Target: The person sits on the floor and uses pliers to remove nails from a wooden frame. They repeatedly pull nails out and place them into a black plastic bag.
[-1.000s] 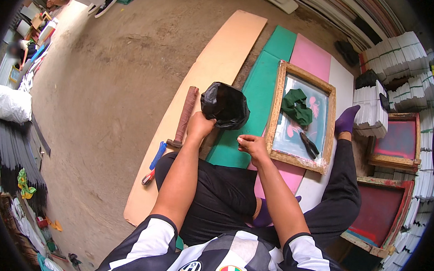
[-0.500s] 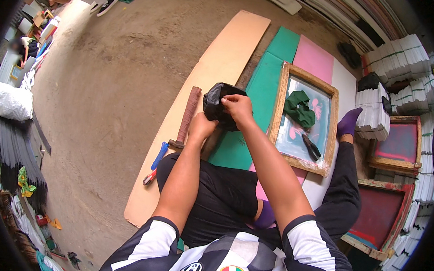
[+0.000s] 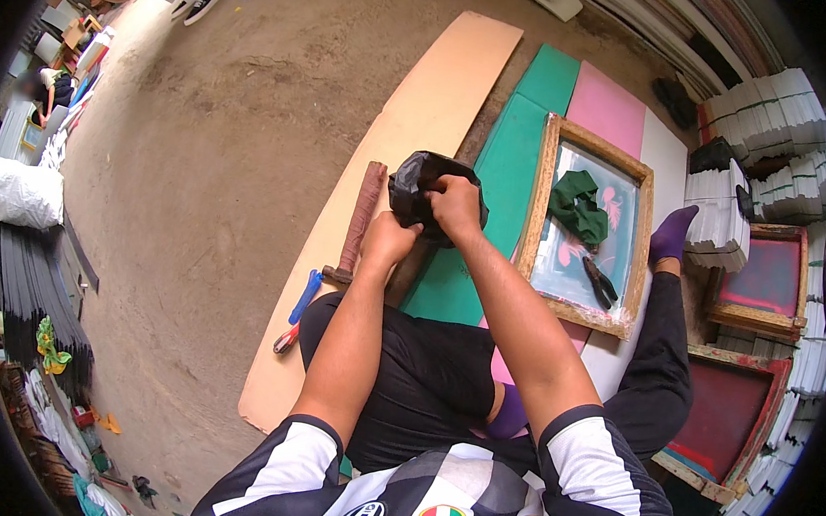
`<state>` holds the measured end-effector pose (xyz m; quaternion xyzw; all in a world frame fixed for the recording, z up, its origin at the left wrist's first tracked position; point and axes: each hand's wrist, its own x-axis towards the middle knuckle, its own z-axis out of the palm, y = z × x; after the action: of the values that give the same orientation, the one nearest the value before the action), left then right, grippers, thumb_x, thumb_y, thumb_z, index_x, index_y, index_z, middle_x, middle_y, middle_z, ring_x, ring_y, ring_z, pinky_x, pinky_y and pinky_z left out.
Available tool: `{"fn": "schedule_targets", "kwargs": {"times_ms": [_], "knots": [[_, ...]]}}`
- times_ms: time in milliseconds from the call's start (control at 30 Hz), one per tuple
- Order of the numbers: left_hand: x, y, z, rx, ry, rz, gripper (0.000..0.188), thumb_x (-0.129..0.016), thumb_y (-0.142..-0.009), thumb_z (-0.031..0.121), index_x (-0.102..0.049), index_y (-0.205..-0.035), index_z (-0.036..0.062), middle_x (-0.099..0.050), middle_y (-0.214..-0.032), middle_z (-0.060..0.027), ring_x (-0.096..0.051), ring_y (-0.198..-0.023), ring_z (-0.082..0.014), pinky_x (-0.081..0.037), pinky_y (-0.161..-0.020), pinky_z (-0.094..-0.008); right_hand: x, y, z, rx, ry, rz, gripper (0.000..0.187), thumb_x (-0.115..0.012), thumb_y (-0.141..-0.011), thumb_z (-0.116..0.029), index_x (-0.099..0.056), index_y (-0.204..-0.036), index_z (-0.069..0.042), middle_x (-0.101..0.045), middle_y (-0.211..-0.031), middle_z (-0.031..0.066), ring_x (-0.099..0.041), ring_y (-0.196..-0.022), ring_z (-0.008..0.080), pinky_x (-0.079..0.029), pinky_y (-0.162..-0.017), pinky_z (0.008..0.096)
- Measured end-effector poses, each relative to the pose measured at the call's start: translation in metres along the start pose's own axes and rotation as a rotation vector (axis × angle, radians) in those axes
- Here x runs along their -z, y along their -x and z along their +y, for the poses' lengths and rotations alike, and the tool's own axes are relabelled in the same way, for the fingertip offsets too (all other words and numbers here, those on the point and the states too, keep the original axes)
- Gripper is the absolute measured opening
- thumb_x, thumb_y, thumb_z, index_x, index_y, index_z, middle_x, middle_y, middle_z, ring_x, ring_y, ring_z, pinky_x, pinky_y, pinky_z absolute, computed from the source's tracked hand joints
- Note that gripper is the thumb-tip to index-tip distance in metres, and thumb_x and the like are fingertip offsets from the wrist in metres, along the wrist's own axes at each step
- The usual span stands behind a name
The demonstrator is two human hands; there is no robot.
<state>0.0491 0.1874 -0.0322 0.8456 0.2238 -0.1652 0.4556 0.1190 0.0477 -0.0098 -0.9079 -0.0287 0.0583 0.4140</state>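
Observation:
A crumpled black plastic bag (image 3: 414, 177) hangs over the boards in front of my knees. My left hand (image 3: 391, 240) pinches its near lower edge, thumb pointing right. My right hand (image 3: 455, 207) grips the bag from the right, its fingers curled into the folds; the fingertips are partly hidden. Just left of the bag lies a hammer-like tool (image 3: 364, 213) with a reddish-brown wrapped handle. Nearer to me are a blue-handled tool (image 3: 305, 296) and a red tool (image 3: 286, 338). On my right a wooden-framed screen (image 3: 533, 218) carries a bunched dark green cloth (image 3: 579, 208) and black-handled pliers (image 3: 600, 283).
A long peach board (image 3: 421, 100), a green board (image 3: 521, 123) and a pink board (image 3: 608, 105) lie on the floor. Stacked white bundles (image 3: 716, 213) and red-meshed frames (image 3: 723, 410) stand at the right. At far left is a white sack (image 3: 22, 193); another person (image 3: 53, 90) sits beyond.
My right hand has changed from a fingertip pinch to a curled grip lower on the bag. The bag has shifted slightly, and the whole view has moved a little.

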Motion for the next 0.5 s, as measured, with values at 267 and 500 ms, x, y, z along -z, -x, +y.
{"fn": "schedule_targets", "kwargs": {"times_ms": [267,500], "knots": [[-0.01,-0.001,-0.003,0.056,-0.147,-0.1,0.052,-0.066,-0.09,0.048,-0.071,-0.122,0.0076,-0.071,-0.12,-0.0205,-0.066,-0.116,-0.0367,-0.05,-0.1,-0.0445,0.003,0.001,0.019,0.126,-0.078,-0.029,0.028,-0.064,-0.084,-0.004,-0.074,-0.11,0.0,-0.074,-0.106,0.02,-0.073,-0.096,0.0313,-0.058,-0.085,0.04],[-0.029,-0.019,-0.019,0.028,-0.076,-0.021,0.053,-0.058,-0.095,0.05,-0.073,-0.113,0.0021,-0.069,-0.121,-0.0233,-0.065,-0.115,-0.0389,-0.05,-0.099,-0.0474,0.058,0.047,0.053,-0.104,-0.668,0.041,0.033,-0.049,-0.086,0.004,-0.072,-0.11,0.004,-0.074,-0.098,0.0129,-0.072,-0.09,0.019,-0.059,-0.08,0.0318]]}}
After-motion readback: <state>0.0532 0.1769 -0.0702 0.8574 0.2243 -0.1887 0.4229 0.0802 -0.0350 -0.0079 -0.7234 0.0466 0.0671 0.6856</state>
